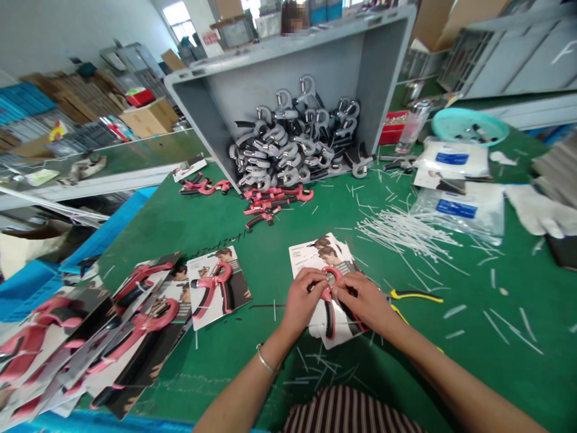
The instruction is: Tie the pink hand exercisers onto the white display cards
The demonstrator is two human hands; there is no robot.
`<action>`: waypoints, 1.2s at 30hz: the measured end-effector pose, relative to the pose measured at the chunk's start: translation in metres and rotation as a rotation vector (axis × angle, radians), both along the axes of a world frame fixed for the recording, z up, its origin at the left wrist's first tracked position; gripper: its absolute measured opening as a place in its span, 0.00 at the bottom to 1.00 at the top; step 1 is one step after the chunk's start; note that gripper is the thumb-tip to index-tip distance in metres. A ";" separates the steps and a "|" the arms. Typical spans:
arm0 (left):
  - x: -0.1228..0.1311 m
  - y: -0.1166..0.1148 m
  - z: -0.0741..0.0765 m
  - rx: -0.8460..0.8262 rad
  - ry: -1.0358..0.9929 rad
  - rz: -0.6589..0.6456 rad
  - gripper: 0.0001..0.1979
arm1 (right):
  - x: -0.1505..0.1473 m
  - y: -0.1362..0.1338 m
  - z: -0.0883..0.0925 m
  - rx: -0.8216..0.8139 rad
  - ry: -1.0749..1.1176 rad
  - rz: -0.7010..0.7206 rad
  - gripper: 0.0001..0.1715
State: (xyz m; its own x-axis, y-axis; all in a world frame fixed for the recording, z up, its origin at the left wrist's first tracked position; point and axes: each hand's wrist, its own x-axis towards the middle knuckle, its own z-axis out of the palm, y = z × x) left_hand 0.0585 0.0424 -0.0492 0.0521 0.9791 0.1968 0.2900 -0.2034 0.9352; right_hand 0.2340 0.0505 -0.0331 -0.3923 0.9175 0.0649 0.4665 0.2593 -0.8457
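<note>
My left hand (305, 296) and my right hand (364, 300) meet over a pink and black hand gripper (330, 300) that lies on a printed backing card (315, 252) on the green table. Both hands have their fingers pinched at the gripper's curved top. What the fingertips hold there is too small to make out. A stack of the same cards lies under the one in use. A silver bangle sits on my left wrist.
Finished cards with pink grippers (211, 288) fan out at the left. A grey bin (252, 90) tipped on its side holds several grey grippers (293, 144). Loose pink grippers (270, 201) lie before it. White cable ties (406, 231) and yellow-handled cutters (415, 296) lie to the right.
</note>
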 end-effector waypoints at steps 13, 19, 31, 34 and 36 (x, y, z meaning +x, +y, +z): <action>0.000 -0.001 -0.002 -0.004 -0.022 -0.003 0.05 | -0.001 0.002 0.002 -0.048 -0.031 -0.026 0.14; 0.000 -0.002 -0.002 0.009 -0.002 0.002 0.05 | -0.003 0.005 0.003 -0.069 -0.058 -0.027 0.14; -0.001 -0.005 -0.009 0.043 0.030 0.005 0.05 | -0.005 0.001 -0.004 -0.015 -0.003 -0.047 0.13; -0.001 -0.005 -0.010 0.054 0.036 0.013 0.05 | -0.007 0.000 -0.006 -0.009 0.022 -0.062 0.14; -0.001 -0.006 -0.011 0.056 0.034 0.021 0.05 | -0.008 0.000 -0.006 -0.014 0.038 -0.077 0.14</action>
State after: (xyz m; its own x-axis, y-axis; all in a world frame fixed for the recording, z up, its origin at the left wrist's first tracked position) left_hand 0.0578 0.0368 -0.0600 0.0396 0.9675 0.2498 0.3259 -0.2488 0.9121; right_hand 0.2262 0.0505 -0.0389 -0.3183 0.9457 0.0658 0.4520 0.2124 -0.8664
